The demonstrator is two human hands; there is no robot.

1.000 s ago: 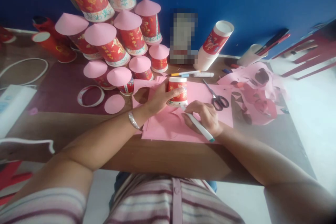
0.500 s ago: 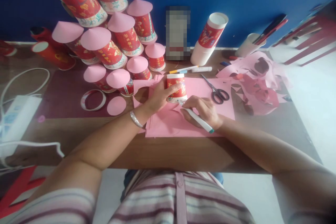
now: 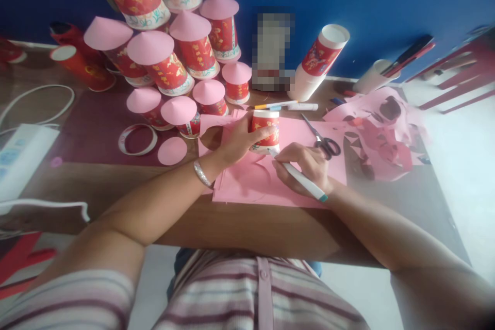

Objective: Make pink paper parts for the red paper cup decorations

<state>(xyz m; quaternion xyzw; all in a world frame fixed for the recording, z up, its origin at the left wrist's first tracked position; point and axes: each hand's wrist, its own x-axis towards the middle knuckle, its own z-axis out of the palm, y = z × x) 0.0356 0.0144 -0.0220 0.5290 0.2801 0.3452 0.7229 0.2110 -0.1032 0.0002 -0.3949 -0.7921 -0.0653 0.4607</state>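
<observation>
My left hand (image 3: 242, 140) is closed around a red paper cup (image 3: 266, 126) with gold patterns and white bands at top and bottom. Between the fingers of my right hand (image 3: 303, 164) is a white marker pen (image 3: 305, 180) with a green end. Its tip is at the cup's lower white band; whether it touches, I cannot tell. Beneath both hands lie pink paper sheets (image 3: 240, 188). Black-handled scissors (image 3: 327, 145) rest on the paper to the right of the cup. Behind it lie an orange-and-white pen (image 3: 273, 104) and a white marker (image 3: 302, 106).
Several red cups with pink cone tops (image 3: 150, 47) stand at the left, near a paper ring (image 3: 137, 139) and a pink disc (image 3: 172, 151). Pink scraps (image 3: 386, 136) lie at the right. A stack of white cups (image 3: 305, 82) and a pen holder (image 3: 373, 78) stand behind.
The whole view has shifted slightly, so most things sit a little further right. Both hands keep their holds on the cup and the marker pen.
</observation>
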